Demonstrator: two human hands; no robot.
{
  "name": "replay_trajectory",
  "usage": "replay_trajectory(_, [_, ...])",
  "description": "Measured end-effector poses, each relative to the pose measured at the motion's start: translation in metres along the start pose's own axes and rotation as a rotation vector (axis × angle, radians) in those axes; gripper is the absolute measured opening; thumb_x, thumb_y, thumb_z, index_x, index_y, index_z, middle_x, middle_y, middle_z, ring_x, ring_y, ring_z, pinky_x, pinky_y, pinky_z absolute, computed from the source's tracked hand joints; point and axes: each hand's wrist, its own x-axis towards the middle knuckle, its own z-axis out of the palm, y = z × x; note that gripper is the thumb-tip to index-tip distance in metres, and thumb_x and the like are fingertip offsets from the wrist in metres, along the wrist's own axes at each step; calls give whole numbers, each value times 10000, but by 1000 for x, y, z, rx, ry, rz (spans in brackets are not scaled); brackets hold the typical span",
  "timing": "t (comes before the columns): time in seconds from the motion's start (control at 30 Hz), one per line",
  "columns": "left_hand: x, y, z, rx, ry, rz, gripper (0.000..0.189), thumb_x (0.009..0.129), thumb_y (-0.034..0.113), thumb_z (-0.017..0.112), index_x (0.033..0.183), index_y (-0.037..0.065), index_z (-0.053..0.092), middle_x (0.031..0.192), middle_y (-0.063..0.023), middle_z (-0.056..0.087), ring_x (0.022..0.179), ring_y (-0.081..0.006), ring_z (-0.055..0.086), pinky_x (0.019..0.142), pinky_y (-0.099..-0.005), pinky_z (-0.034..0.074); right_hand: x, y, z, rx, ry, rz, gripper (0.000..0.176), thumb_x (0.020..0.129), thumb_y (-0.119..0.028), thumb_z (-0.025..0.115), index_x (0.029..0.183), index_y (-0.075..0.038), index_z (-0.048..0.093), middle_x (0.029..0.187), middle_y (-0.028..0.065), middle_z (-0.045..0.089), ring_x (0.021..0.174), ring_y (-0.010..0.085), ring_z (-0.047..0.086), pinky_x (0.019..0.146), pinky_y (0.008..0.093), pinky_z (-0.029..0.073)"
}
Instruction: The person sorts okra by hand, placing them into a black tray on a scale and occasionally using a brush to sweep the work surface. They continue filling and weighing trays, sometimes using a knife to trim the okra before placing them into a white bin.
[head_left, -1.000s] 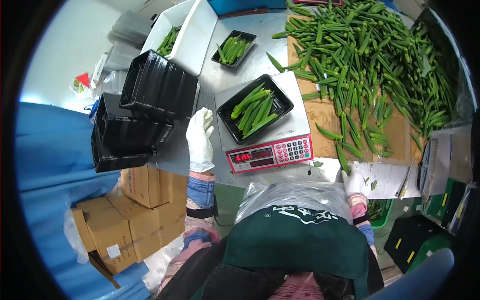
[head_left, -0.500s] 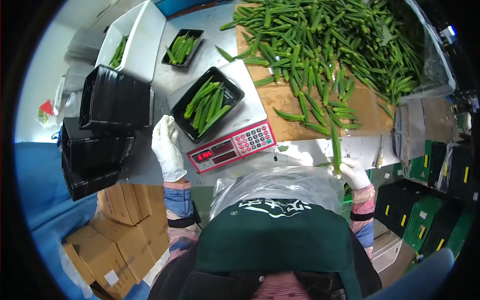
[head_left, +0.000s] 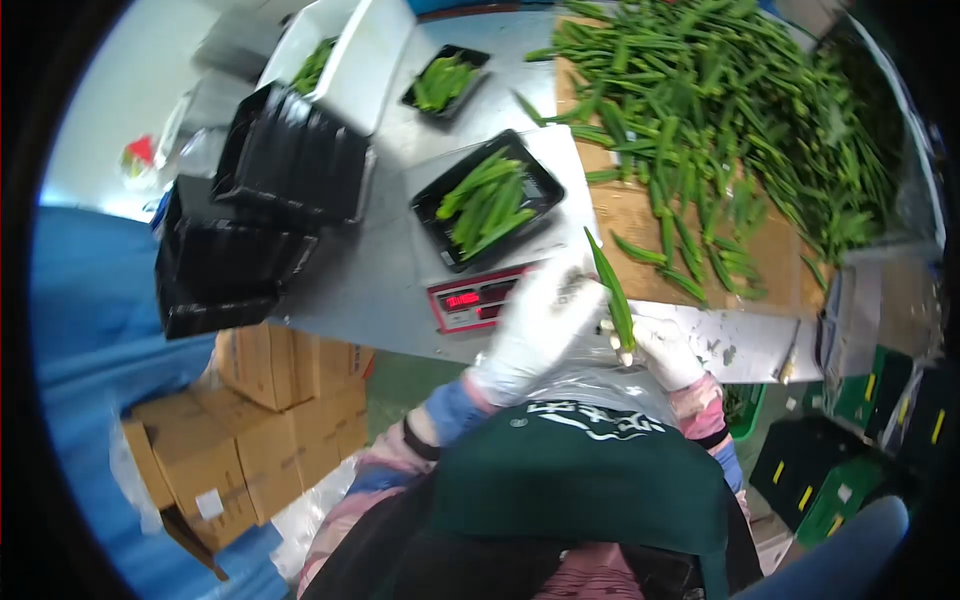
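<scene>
My right hand (head_left: 662,350), in a white glove, pinches one long okra pod (head_left: 611,290) near its stem end, with the tip pointing up and away. Close by on the left, my gloved left hand (head_left: 545,318) is smeared by motion over the keypad side of the red-edged scale (head_left: 462,300); its fingers are too blurred to read. On the scale's plate rests a black tray (head_left: 436,205) with several okra pods (head_left: 485,205) in it. A large heap of okra (head_left: 720,120) covers the cardboard (head_left: 640,285) at the right.
Behind the scale stands a smaller black tray of okra (head_left: 445,82). Stacked black trays (head_left: 290,165) and a white bin (head_left: 375,60) occupy the left. A knife-like tool (head_left: 790,355) lies at the front right edge. Cardboard boxes (head_left: 220,440) are on the floor.
My left hand has left the tray's side and swung right across the scale toward my right hand. The okra pod has come left and nearer my body's middle. The view has shifted.
</scene>
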Motion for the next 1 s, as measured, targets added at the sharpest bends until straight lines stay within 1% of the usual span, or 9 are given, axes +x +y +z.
replay_trajectory(0.07, [-22, -7, 42, -507, -137, -298, 313, 968, 141, 615, 1251, 13, 575, 1091, -136, 666, 996, -258, 649, 877, -373, 504, 6, 14, -3, -460, -3, -117, 283, 1021, -239, 578, 1160, -24, 697, 1047, 61, 679, 859, 155, 636, 829, 283, 511])
replay_trajectory(0.1, [-19, -11, 40, -306, -171, -163, 328, 982, 152, 603, 1278, 15, 571, 1132, -142, 659, 1027, -239, 653, 887, -355, 508, 8, 24, -5, -488, 9, -222, 257, 1017, -204, 587, 1145, -12, 702, 1039, 20, 691, 889, 145, 640, 852, 277, 509])
replay_trajectory(0.17, [-13, -20, 36, -62, -182, 104, 347, 992, 165, 593, 1310, 28, 568, 1137, -175, 658, 1036, -266, 672, 859, -351, 529, 2, 23, -4, -301, 80, -36, 256, 1012, -191, 598, 1172, -16, 695, 1041, 25, 702, 900, 139, 646, 848, 276, 511])
replay_trajectory(0.3, [3, -11, 22, 91, 8, 143, 377, 938, 150, 660, 1290, 33, 593, 1069, -167, 682, 974, -292, 686, 841, -356, 537, 4, 11, 6, -220, 296, 54, 318, 1022, -220, 592, 1221, 15, 670, 1105, 88, 721, 889, 122, 667, 788, 245, 517])
replay_trajectory(0.47, [53, -15, -36, 836, 305, 45, 371, 854, 171, 714, 1206, 69, 659, 973, -141, 665, 896, -312, 619, 816, -420, 504, 6, 14, 2, -190, 375, 91, 344, 1022, -224, 585, 1264, 9, 659, 1150, 104, 724, 895, 123, 674, 800, 252, 513])
replay_trajectory(0.53, [51, -49, -58, 971, 379, 234, 331, 870, 184, 703, 1182, 81, 669, 948, -126, 646, 900, -309, 593, 824, -428, 485, 8, 14, 2, -197, 360, 70, 330, 1023, -211, 580, 1259, 6, 663, 1140, 98, 726, 890, 119, 671, 787, 248, 508])
replay_trajectory(0.6, [43, -63, -81, 891, 446, 316, 308, 879, 181, 698, 1170, 83, 673, 967, -121, 646, 936, -305, 592, 857, -440, 475, 7, 15, 1, -196, 355, 48, 323, 1025, -206, 577, 1254, 4, 666, 1134, 95, 727, 883, 116, 669, 780, 245, 504])
replay_trajectory(0.87, [9, -64, -190, 602, 819, 65, 203, 960, 161, 637, 1127, 62, 696, 1032, -118, 697, 944, -254, 651, 876, -355, 504, 9, 19, -2, -149, 428, 109, 315, 1025, -198, 572, 1248, 1, 673, 1111, 84, 735, 871, 102, 663, 784, 238, 500])
replay_trajectory(1.0, [-5, -73, -199, 304, 935, 10, 221, 985, 127, 624, 1168, 12, 675, 1080, -79, 704, 997, -147, 642, 912, -284, 494, 11, 20, -3, -193, 409, 113, 326, 1025, -207, 578, 1257, 4, 668, 1119, 91, 734, 879, 106, 672, 789, 243, 505])
